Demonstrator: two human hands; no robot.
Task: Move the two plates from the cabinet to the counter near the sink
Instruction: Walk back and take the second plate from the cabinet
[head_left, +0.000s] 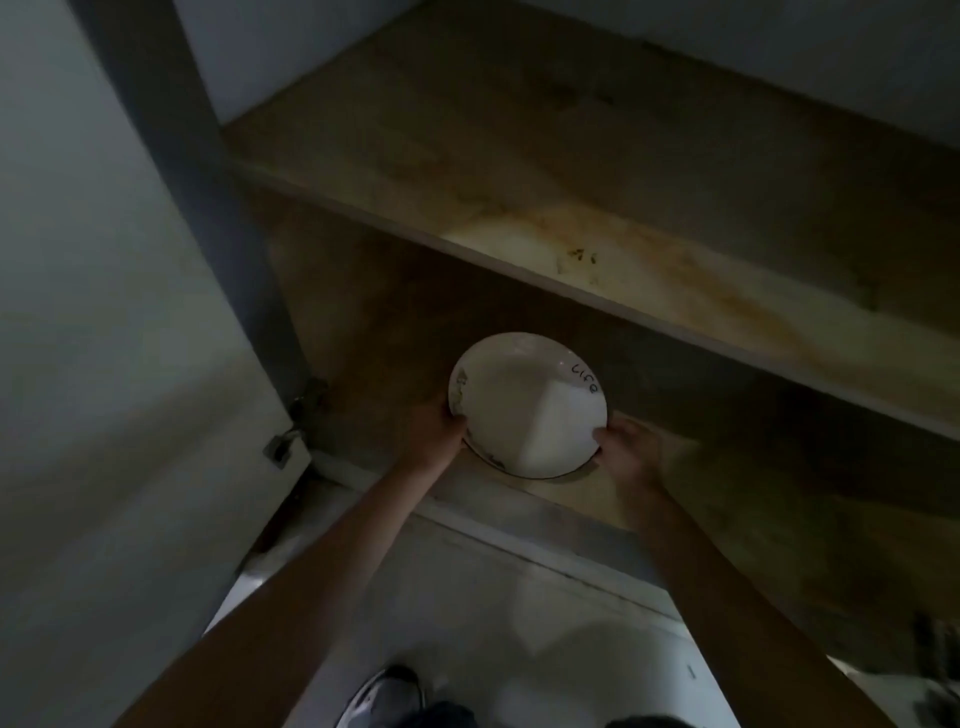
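One legible marking is present. The word "Life" stands in dark, handwritten-style letters on the inner rim of the white plate (524, 410), on the rim section toward the rear right of the lower cabinet shelf (597, 499). The letters follow the curve of the rim. A small printed motif on the opposite, left rim section is too blurred to read.
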